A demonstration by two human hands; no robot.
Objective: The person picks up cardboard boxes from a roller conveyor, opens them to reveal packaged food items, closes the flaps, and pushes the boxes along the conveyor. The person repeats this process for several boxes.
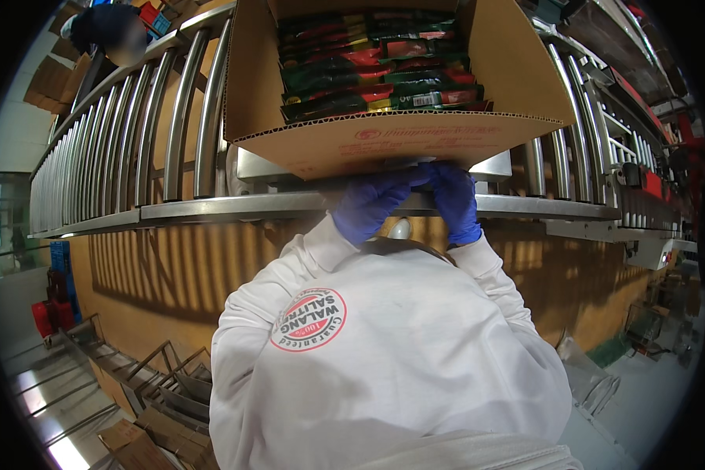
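An open cardboard box (382, 141) stands in front of me, with printing on its near side. Rows of glossy green and red pouches (382, 70) lie packed inside it. My left hand (370, 202) and my right hand (457, 200), both in blue gloves, meet at the lower part of the box's near side. Their fingertips come together beside a small pale strip or label (410, 160) against the cardboard. Whether the fingers grip this strip or only press it is hidden by the gloves.
A steel roller conveyor (153, 135) runs left and right, with a metal plate (261, 167) under the box. Machinery (646, 158) stands at right. A person (106, 32) is at the far left, near stacked cardboard (59, 82). More cartons (147, 440) lie lower left.
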